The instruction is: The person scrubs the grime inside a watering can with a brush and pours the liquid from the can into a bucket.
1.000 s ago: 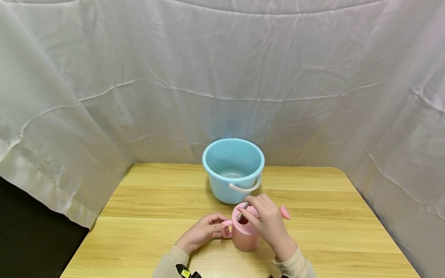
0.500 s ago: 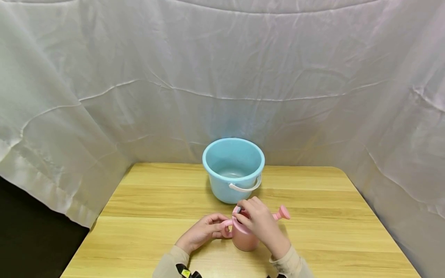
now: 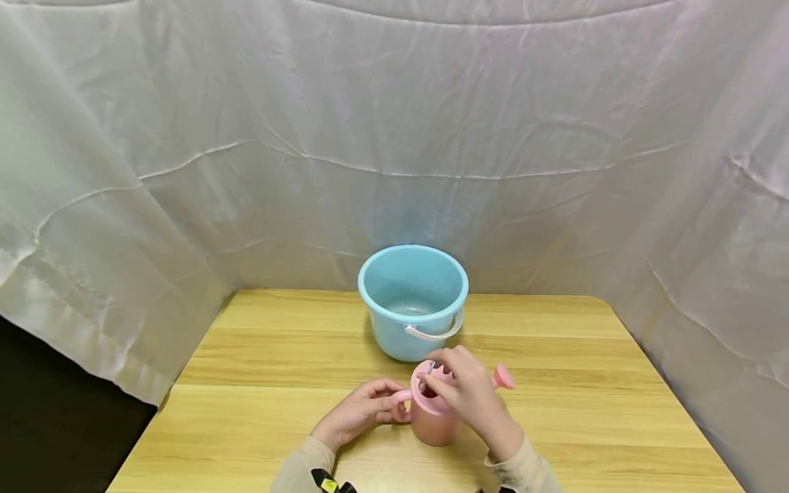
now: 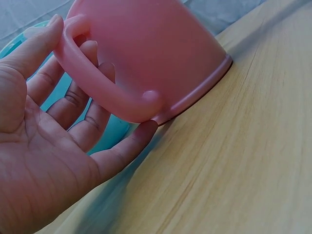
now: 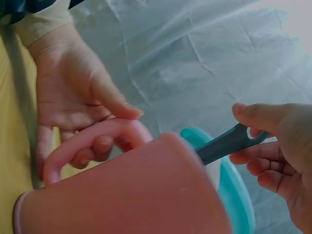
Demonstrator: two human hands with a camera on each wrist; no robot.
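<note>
A pink watering can (image 3: 434,428) stands upright on the table, its spout pointing right. My left hand (image 3: 364,409) holds the can's loop handle (image 4: 97,83), thumb on top and fingers curled behind it. Over the can's top opening is my right hand (image 3: 471,394), pinching the end of a dark grey handle (image 5: 226,145) with a hanging hole in it. This handle slants down into the can. Its lower part is hidden inside, so I cannot tell what kind of tool it belongs to.
A light blue bucket (image 3: 401,335) with a white carrying handle (image 3: 434,334) stands just behind the can. Both rest on a wooden table (image 3: 277,356). Pale grey curtains (image 3: 394,137) hang at the back and sides.
My right hand dipped down and left with the grey handle half a second ago, then rose back up and right, and more of the handle shows. Left hand and can stay put.
</note>
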